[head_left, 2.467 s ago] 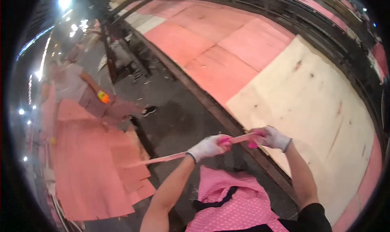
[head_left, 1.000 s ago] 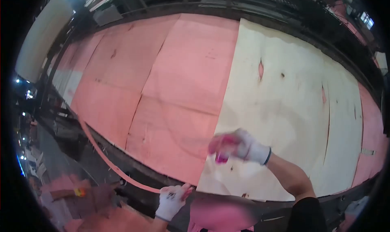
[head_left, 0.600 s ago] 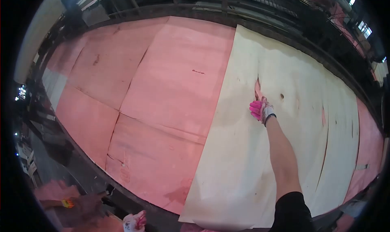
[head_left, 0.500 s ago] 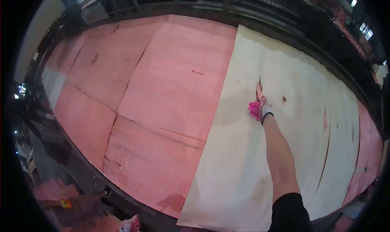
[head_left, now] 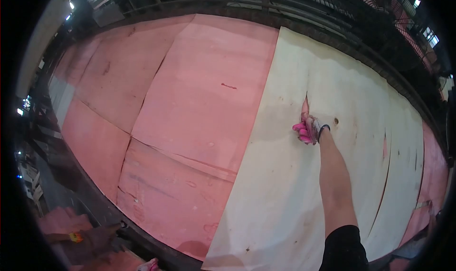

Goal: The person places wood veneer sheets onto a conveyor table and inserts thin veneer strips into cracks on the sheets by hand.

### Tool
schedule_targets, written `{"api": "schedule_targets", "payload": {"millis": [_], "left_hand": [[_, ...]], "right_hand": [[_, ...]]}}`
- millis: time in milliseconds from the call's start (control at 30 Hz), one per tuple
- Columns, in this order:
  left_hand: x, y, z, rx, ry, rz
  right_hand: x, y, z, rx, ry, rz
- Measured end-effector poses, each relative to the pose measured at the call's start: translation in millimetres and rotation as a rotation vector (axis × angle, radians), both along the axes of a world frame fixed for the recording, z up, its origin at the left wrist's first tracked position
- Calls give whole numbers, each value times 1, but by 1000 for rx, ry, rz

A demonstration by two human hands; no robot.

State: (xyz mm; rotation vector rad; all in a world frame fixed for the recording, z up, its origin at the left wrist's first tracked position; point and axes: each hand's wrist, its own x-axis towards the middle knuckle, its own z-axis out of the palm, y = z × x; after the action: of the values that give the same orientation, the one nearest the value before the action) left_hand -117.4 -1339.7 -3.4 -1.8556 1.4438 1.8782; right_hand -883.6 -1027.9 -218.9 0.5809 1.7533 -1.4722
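Observation:
My right hand [head_left: 308,130], in a white glove with pink fingers, is closed at the lower end of a split [head_left: 305,107] in a pale wood veneer sheet [head_left: 285,185]. Pink shows through that split. The fingers are curled, and what they pinch, if anything, is hidden. At the bottom edge of the view a pink and white glove [head_left: 150,265], apparently my left hand, is only partly visible and its fingers cannot be made out. Pink sheets [head_left: 213,95] lie to the left of the pale veneer, which overlaps them.
A knot hole [head_left: 336,121] and long cracks [head_left: 381,190] mark the pale veneer. More pink sheet [head_left: 434,162] shows at the far right. Dark metal framework [head_left: 323,14] runs behind. At lower left are pink pieces [head_left: 66,226] and an orange-yellow item [head_left: 76,237].
My right hand has shifted slightly right and down along the split, its wrist turning and its fingers curling more. The glove at the bottom has sunk further out of view.

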Motion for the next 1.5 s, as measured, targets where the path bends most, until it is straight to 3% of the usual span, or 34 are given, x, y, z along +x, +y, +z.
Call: {"api": "schedule_targets", "payload": {"millis": [100, 200, 300, 400, 467, 567, 633, 667, 700, 733, 767, 800, 867, 933, 1033, 1133, 1300, 1367, 1433, 1500], "left_hand": [[-1, 5, 3, -135, 54, -161], [13, 10, -1, -100, 187, -21], [51, -7, -29, -108, -16, -212], [60, 16, -18, -469, 64, -480], [76, 17, -19, -422, 65, -426], [105, 17, -39, -355, 74, -324], [123, 28, -47, -284, 93, -204], [119, 35, -40, -250, 108, -112], [77, 35, 5, -701, -239, -700], [91, 34, 10, -748, -235, -750], [94, 40, 22, -698, -157, -651], [96, 45, 32, -649, -79, -552], [135, 51, 26, -724, -213, -585], [189, 61, 5, -716, -177, -505], [247, 88, 14, -810, -217, -472], [321, 126, 10, -850, -348, -415], [434, 215, 24, -916, -444, -105], [530, 278, 32, -914, -490, 3], [612, 345, 13, -966, -325, 344], [669, 413, 35, -996, -575, 418]], "right_hand": [[4, 17, -27, -234, -74, -23], [15, 6, -12, -194, -106, -127], [23, 3, -9, -233, -67, -200], [31, 5, -3, -318, -57, -256], [44, 9, -3, -361, -29, -298], [78, 13, 23, -579, 52, -504], [92, 48, -39, -1203, 112, -488], [108, 44, -33, -1400, 134, -415], [127, 53, -44, -1295, 138, -454], [159, 63, -64, -959, 485, -184], [221, 31, -4, -657, 586, -248], [264, 17, 28, -726, 550, -173], [337, 5, 34, -707, 310, -70], [416, 9, -38, -923, 134, 72], [537, -32, 69, -728, 17, 551], [631, -51, 130, -686, -45, 974], [753, -62, 182, -679, -81, 1438], [832, -62, 201, -733, -144, 1532], [877, -67, 206, -714, -71, 1694], [940, -63, 195, -715, 30, 1719]]}}
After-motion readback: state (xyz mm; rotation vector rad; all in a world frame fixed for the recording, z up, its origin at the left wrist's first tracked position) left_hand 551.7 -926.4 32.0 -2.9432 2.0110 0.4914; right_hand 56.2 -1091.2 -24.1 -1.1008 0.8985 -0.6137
